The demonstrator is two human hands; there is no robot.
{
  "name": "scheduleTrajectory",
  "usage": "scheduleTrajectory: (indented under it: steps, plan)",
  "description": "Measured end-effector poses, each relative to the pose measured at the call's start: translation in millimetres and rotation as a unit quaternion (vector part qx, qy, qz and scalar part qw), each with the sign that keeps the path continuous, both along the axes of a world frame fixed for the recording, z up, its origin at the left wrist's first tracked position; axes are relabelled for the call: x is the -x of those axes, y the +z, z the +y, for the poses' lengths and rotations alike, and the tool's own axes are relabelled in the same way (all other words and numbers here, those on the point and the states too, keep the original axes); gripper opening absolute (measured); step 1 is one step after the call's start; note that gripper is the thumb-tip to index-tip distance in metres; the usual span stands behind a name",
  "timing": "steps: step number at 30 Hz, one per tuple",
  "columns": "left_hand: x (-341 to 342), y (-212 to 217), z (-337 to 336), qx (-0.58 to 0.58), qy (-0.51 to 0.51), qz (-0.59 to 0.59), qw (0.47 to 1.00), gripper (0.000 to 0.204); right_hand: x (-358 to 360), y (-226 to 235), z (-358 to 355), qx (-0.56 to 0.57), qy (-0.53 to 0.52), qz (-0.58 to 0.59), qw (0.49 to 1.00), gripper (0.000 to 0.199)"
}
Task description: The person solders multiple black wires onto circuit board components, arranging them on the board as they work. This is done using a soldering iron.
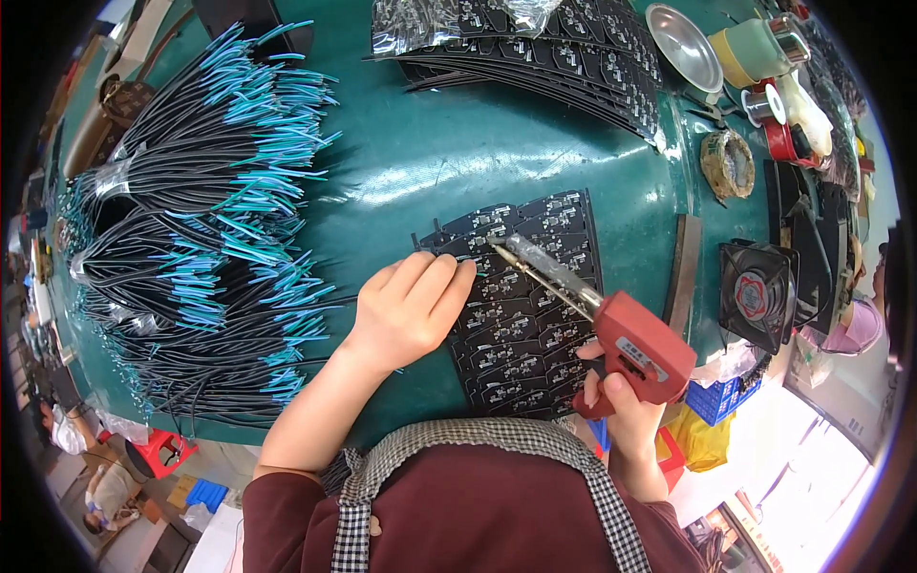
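A black panel of small circuit boards [511,349] lies on the green table in front of me. My left hand [411,306] rests over its left edge, fingers pinched on a thin black wire with a bluish end [466,258]; the fingertips hide part of it. In my right hand [621,401] is a red soldering gun [648,349], gripped by its handle. Its long metal tip points up and left to the upper part of the panel, close to the left fingertips. Whether the tip touches the solder pads I cannot tell.
Bundles of black wires with blue and green ends [210,181] cover the left side. Stacked circuit panels [554,72] lie at the back. On the right are a metal dish [684,48], a solder spool [762,105], a tape roll [726,164], a dark bar [683,272] and a fan [757,294].
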State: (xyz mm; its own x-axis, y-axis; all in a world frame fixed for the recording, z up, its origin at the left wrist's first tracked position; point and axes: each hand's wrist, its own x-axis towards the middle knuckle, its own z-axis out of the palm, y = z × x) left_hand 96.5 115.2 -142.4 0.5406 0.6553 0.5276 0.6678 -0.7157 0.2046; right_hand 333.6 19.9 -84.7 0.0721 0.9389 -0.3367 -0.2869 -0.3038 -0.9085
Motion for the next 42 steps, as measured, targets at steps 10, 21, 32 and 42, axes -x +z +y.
scheduleTrajectory:
  steps: [10,21,32,42]
  plan:
    - [-2.2,-1.0,1.2,0.013,0.004,0.005,1.0,0.028,-0.1,0.3,-6.1,0.041,0.023,-0.023,0.999,0.03]
    - [-1.6,-0.1,0.1,0.022,-0.015,0.02,0.999,0.032,1.4,-4.8,-18.7,0.087,0.045,-0.121,0.988,0.039]
    - [-1.7,6.2,-3.4,0.03,-0.016,0.06,0.998,0.033,-2.2,-1.7,-20.3,0.0,-0.006,-0.005,1.0,0.049]
    - [-11.6,21.8,-10.5,0.344,0.093,-0.13,0.925,0.018,-1.4,-2.7,-28.6,0.02,-0.004,0.026,0.999,0.05]
